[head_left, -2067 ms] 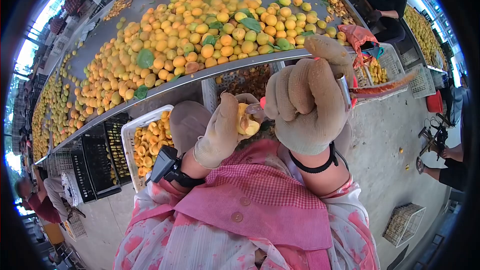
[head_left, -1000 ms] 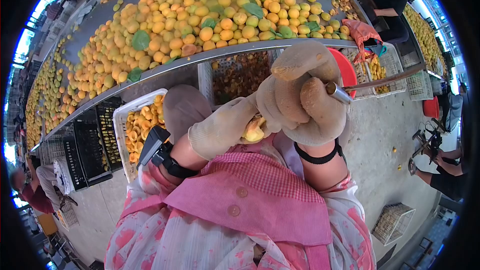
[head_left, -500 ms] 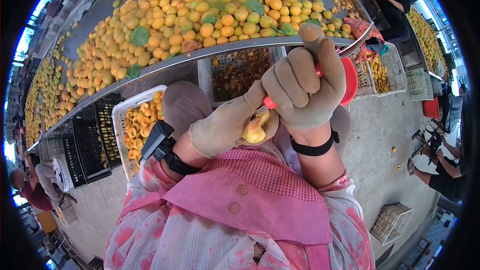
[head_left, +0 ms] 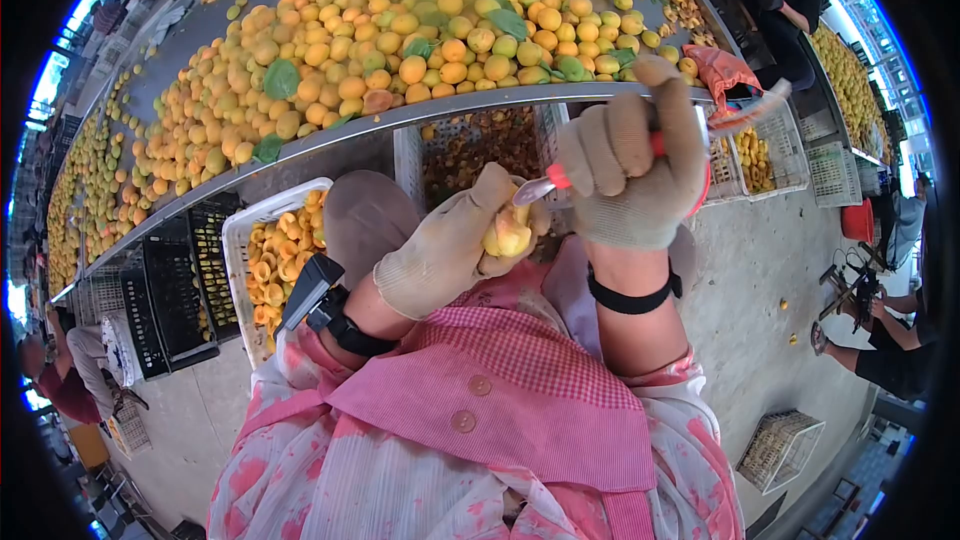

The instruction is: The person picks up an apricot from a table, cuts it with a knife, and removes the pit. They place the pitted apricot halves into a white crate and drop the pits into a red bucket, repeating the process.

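Observation:
My gloved left hand (head_left: 450,245) is wrapped round a yellow fruit (head_left: 508,232) that looks cut, above my lap. In my gloved right hand (head_left: 635,165) is a tool with a red handle and a metal end (head_left: 533,191), whose tip is at the top of that fruit. A curved, blurred end of a tool shows beyond my right hand's fingers. Ahead, whole orange and green fruits (head_left: 330,55) are heaped on the metal table with a few leaves.
A white crate of cut fruit (head_left: 232,250) stands at left, beside black crates (head_left: 155,300). Under the table is a crate of dark scraps (head_left: 408,165). More crates and a red bucket (head_left: 858,221) are at right. People are at both sides; an empty crate (head_left: 780,445) lies lower right.
My right hand has shifted slightly right and down, and more of the tool's metal end now shows at the fruit. My left hand still holds the fruit.

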`<state>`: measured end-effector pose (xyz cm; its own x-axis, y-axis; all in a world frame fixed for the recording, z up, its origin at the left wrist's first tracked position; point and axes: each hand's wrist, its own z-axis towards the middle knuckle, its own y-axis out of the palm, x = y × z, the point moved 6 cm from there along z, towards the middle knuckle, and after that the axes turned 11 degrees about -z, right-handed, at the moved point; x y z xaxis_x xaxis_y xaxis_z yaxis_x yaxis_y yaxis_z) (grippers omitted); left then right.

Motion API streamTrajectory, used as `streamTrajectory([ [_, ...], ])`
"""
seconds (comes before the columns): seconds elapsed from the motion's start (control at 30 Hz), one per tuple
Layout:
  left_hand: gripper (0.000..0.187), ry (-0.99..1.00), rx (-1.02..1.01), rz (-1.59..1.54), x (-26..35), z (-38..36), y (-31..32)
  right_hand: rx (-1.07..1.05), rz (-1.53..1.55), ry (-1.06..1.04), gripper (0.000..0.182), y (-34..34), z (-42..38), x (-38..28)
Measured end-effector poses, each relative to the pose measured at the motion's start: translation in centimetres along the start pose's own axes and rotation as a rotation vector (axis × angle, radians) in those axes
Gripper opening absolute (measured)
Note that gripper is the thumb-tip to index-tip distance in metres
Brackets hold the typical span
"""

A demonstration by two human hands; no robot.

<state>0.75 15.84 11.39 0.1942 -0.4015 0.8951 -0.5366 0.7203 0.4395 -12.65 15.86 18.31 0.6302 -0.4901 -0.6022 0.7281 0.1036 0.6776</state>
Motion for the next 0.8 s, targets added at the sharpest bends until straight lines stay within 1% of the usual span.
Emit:
streamTrajectory([
  [0.03,0.05,-0.136,0.008,-0.268,-0.7,-0.1,-0.3,-0.001,-0.001,0.002,0.034,0.1,0.0,-0.3],
  [0.07,0.05,-0.135,0.009,-0.27,-0.5,-0.1,-0.6,0.012,-0.144,-0.092,0.036,0.0,-0.1,-1.1],
  [0.1,0.043,-0.074,0.017,-0.33,0.0,0.0,-1.0,0.025,-0.286,-0.186,0.039,0.3,-0.2,-2.0],
  [0.13,0.035,-0.011,0.025,-0.391,0.4,0.1,-1.3,0.149,-0.395,-0.131,0.037,0.6,-0.7,-2.2],
  [0.17,0.035,-0.006,0.024,-0.391,0.5,0.2,-1.1,0.144,-0.397,-0.132,0.037,1.2,-0.9,-2.5],
  [0.23,0.036,0.015,0.268,-0.368,0.5,0.3,-2.1,0.239,-0.915,0.147,0.034,1.0,-1.1,-1.7],
  [0.27,0.033,0.03,0.228,-0.29,0.4,0.3,-3.0,0.193,-0.985,0.172,0.025,0.7,-1.1,-1.3],
  [0.3,0.033,0.038,0.227,-0.29,0.4,0.4,-3.0,0.187,-0.987,0.167,0.025,0.5,-1.2,-0.6],
  [0.37,0.035,0.247,0.295,0.044,1.9,0.0,-3.4,0.329,-0.844,0.37,0.017,-0.7,-2.2,1.6],
  [0.4,0.035,0.253,0.298,0.045,1.9,0.0,-3.9,0.274,-0.831,0.487,0.021,-1.1,-2.6,2.2],
  [0.47,0.047,0.51,0.244,0.563,3.4,-0.5,-3.8,0.179,-0.915,0.489,0.025,-0.9,-3.3,3.7],
  [0.5,0.047,0.511,0.246,0.564,3.3,-0.5,-3.9,0.113,-0.953,0.501,0.026,-0.8,-3.6,4.2],
  [0.53,0.049,0.51,0.266,0.59,3.2,-0.7,-3.9,0.112,-0.952,0.502,0.026,-0.8,-3.8,4.4],
  [0.6,0.051,0.511,0.285,0.615,3.2,-1.1,-3.6,-0.011,-0.981,0.429,0.027,0.0,-3.7,4.6],
  [0.63,0.05,0.481,0.297,0.669,3.5,-1.4,-3.1,-0.011,-0.982,0.429,0.027,0.0,-3.6,4.4],
  [0.67,0.049,0.45,0.308,0.722,3.8,-1.6,-2.7,-0.034,-0.96,0.507,0.026,-0.1,-3.7,4.5],
  [0.73,0.047,0.466,0.309,0.776,4.5,-2.2,-2.0,-0.056,-0.937,0.587,0.026,-0.3,-4.0,4.5],
  [0.8,0.045,0.478,0.31,0.83,4.5,-2.6,-1.8,-0.122,-0.968,0.577,0.024,-0.2,-4.3,4.5],
])
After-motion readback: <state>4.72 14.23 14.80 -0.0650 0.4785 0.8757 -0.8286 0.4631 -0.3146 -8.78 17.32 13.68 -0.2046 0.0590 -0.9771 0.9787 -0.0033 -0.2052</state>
